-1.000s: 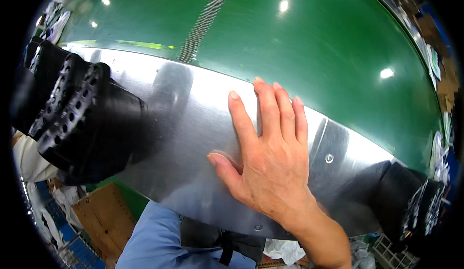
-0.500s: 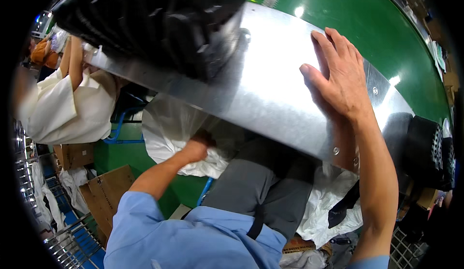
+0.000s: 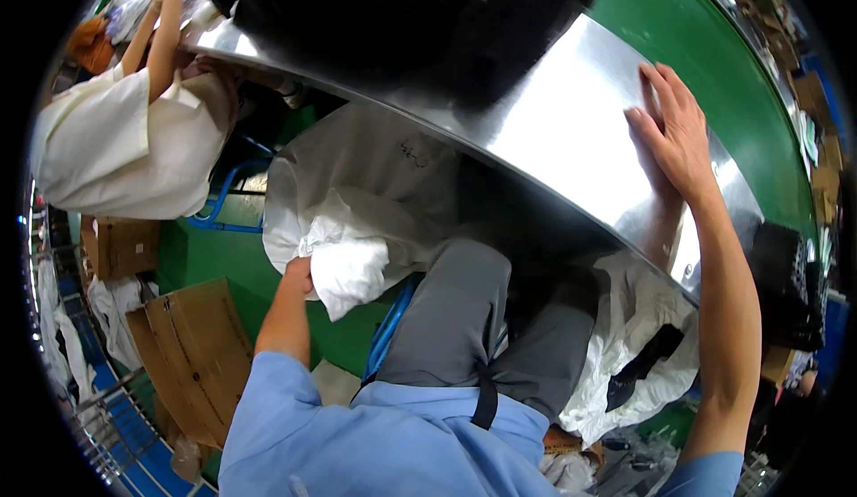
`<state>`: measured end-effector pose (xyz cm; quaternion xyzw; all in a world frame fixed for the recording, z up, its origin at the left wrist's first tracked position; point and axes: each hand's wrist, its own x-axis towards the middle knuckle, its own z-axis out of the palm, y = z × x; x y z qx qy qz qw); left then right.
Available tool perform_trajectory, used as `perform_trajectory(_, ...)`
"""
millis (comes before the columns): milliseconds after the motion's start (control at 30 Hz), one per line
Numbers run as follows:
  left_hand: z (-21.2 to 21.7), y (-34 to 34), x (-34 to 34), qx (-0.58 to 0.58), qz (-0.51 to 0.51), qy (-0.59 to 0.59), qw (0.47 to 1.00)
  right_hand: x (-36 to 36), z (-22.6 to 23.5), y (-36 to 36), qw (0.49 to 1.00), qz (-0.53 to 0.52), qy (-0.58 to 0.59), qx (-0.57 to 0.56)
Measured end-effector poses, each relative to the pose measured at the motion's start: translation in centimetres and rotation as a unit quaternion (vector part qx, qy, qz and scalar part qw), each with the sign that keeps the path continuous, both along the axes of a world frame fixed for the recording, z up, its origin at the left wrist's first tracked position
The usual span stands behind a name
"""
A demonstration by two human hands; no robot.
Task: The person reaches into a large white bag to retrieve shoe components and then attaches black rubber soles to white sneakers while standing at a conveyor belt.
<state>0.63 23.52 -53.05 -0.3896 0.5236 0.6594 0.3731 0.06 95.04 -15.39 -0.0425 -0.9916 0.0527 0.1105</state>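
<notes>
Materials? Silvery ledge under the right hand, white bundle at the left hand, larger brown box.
Silvery ledge: likely metal, shiny, from bright reflections. White bundle: thin, matte plastic or fabric, crumpled; can't tell which. Larger brown box: apparently cardboard, matte, flat creased panels.

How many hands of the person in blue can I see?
2: the left hand, its fingers mostly hidden, grips a white bundle; the right hand rests on the metal surface.

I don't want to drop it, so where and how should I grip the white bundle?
Probably pinch the white bundle by its left edge, coming from the left: your left hand is at that edge, its crumpled bulk spreads rightward, and the bag lies behind.
</notes>
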Motion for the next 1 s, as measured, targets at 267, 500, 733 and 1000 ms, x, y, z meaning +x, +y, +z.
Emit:
perform_trajectory(267,6.0,-7.8,6.2,-0.589,-0.267,0.223,0.73,1.2,-0.2,0.7,0.999,-0.027,-0.043,-0.011)
perform_trajectory(500,-1.7,6.6,3.5,-0.07,0.101,0.009,0.992,1.1,0.3,1.1,0.997,-0.032,-0.064,-0.013)
perform_trajectory(733,4.2,9.2,5.3,-0.243,-0.719,0.111,0.642,1.4,1.0,0.2,0.998,-0.035,-0.049,-0.009)
perform_trajectory(1000,18.6,10.9,0.9,-0.011,-0.37,0.003,0.929,2.1,0.9,-0.7,0.998,-0.019,0.026,-0.046)
